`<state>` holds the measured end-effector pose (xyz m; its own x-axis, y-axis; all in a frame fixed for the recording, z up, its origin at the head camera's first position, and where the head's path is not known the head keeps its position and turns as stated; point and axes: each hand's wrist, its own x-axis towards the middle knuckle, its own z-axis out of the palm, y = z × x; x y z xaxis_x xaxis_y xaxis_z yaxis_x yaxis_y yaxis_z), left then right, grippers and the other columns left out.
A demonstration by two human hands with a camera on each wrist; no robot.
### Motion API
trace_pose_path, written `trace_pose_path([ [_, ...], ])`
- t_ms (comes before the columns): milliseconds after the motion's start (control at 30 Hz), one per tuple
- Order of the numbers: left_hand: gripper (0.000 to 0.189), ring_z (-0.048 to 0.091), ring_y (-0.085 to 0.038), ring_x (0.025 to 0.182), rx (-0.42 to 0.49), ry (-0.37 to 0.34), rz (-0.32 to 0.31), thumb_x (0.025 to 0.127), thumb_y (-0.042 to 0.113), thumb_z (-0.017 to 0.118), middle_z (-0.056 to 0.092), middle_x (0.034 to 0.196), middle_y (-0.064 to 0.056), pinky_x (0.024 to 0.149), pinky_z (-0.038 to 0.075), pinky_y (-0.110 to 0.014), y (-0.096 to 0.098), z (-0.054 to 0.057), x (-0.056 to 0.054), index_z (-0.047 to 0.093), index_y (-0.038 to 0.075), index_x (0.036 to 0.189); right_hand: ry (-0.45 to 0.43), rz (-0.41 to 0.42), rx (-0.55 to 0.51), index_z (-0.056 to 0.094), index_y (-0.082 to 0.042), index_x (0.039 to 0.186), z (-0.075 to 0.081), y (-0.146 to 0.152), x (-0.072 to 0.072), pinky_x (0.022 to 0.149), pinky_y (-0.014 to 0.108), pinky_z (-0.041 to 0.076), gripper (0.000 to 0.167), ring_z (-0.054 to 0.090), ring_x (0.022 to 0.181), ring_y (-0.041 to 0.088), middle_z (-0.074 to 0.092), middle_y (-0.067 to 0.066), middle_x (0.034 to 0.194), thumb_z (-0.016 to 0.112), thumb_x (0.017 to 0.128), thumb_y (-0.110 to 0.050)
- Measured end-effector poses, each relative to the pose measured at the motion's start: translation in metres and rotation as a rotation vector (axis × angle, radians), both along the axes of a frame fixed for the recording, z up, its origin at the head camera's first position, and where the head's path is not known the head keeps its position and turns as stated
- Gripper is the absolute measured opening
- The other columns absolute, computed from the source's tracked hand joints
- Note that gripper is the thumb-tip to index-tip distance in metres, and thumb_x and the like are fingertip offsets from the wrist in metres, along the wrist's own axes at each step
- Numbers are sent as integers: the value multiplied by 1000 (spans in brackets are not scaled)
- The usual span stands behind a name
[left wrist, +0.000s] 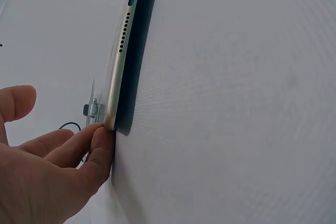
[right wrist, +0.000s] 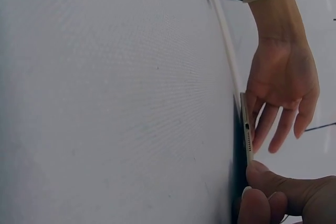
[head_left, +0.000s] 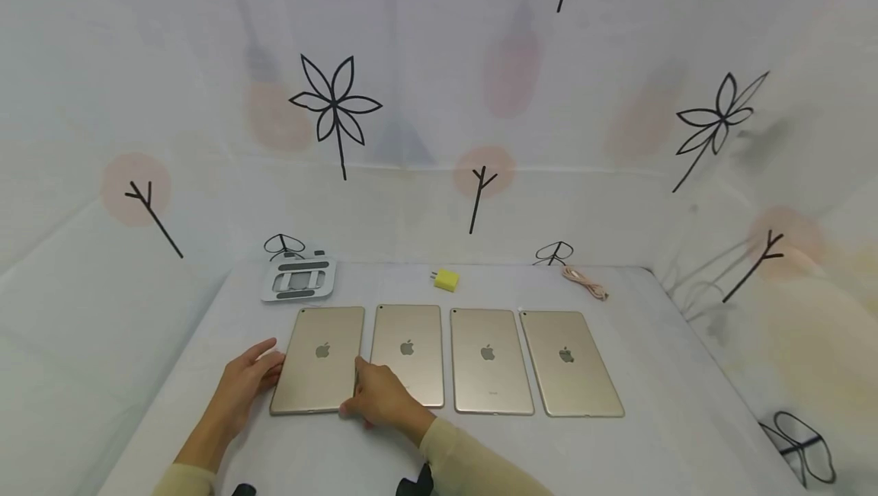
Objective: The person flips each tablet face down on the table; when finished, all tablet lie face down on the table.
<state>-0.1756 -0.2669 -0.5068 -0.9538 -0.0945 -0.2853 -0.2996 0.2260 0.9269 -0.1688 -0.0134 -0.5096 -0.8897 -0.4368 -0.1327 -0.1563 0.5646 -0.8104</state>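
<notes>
A row of gold tablets lies back side up on the white table, each with an apple logo. At the row's left end, the leftmost tablet [head_left: 321, 363] is between both hands. My left hand [head_left: 240, 383] touches its left edge with the fingertips, the thumb standing apart, as the left wrist view also shows. My right hand [head_left: 386, 397] grips its lower right corner, thumb at the near edge. The tablet's port edge [left wrist: 123, 40] shows in the left wrist view. Beside the right hand lies the second tablet [head_left: 409, 336], partly covered by that hand.
Two more gold tablets, the third [head_left: 488, 374] and the fourth [head_left: 572, 374], lie to the right. Behind the row are a white folding stand [head_left: 299, 280], a yellow charger plug [head_left: 446, 280] and a coiled pinkish cable [head_left: 584, 283]. A patterned cloth backdrop [head_left: 411, 214] encloses the table.
</notes>
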Motion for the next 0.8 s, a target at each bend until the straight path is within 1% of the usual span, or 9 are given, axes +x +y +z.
trace_pose_path([
  [133,60,62,-15,111,-29,9,-10,108,26,50,56,141,-25,91,55,-20,2,1,1,30,-2,158,3,2,11,56,-7,107,1,0,0,40,23,38,39,54,39,12,59,-2,60,85,81,-11],
  [233,60,61,-18,114,-45,10,-18,108,26,49,54,143,-26,92,55,-22,2,1,1,30,-3,157,-3,4,30,56,-4,112,1,-1,0,41,23,39,42,55,40,13,58,-2,60,85,82,-11],
  [333,59,61,-19,114,-59,8,-20,108,26,49,53,143,-27,91,55,-22,3,1,0,31,-3,157,-2,11,63,55,-3,114,2,-3,0,42,23,40,44,56,41,13,58,-1,61,84,82,-12],
  [433,58,62,-21,115,-76,9,-22,108,26,49,54,143,-28,91,55,-23,4,1,-1,33,-3,156,18,17,116,56,-2,112,3,-5,-1,42,22,43,41,56,41,12,57,-1,63,83,83,-12],
  [567,59,62,-27,120,-111,3,-26,107,29,49,53,144,-29,97,56,-30,6,1,0,35,-3,155,66,30,195,57,-3,107,3,-7,0,41,22,45,36,54,41,9,55,-1,65,82,84,-13],
  [633,60,61,-30,122,-125,-2,-26,107,30,50,52,145,-30,100,55,-35,7,1,1,35,-3,155,85,37,218,56,-3,106,3,-7,0,41,21,44,35,53,40,9,55,-1,64,82,84,-13],
  [800,59,60,-34,124,-144,-2,-26,107,29,49,53,143,-31,104,52,-42,7,3,2,35,-4,154,91,50,223,56,-5,103,3,-8,-1,40,22,44,33,53,41,9,54,-1,64,82,84,-15],
])
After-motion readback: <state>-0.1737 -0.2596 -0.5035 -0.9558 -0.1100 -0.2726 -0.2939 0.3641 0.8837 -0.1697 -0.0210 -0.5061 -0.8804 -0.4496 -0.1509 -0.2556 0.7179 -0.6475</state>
